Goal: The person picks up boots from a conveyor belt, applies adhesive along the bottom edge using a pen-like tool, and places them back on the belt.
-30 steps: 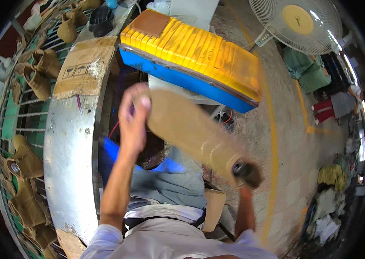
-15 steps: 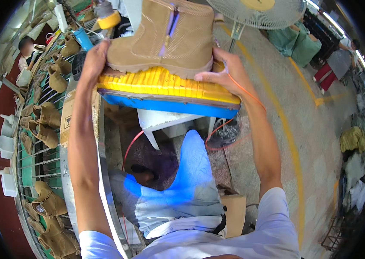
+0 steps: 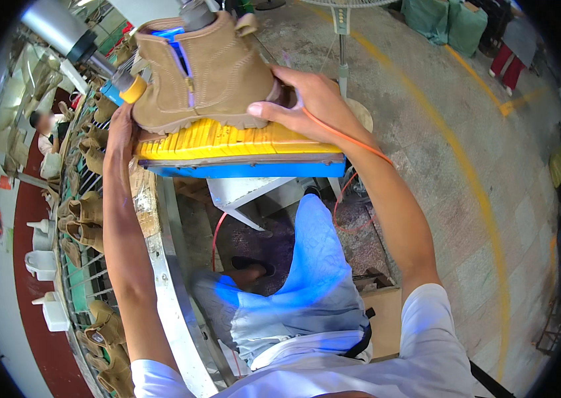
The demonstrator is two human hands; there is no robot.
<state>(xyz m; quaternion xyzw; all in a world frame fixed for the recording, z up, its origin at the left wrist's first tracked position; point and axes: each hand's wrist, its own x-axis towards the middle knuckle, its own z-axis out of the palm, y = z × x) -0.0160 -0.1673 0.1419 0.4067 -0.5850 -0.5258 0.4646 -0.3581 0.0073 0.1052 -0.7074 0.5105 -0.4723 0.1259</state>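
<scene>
Now the tan boot [image 3: 204, 69], airborne a second ago, sits on the yellow pad [image 3: 227, 142], left hand [image 3: 121, 126] and right hand [image 3: 307, 96] both gripping it.

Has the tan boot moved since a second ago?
Yes. The tan boot was in the air short of the yellow pad; now it stands on it, steadied by the left hand and right hand.
</scene>
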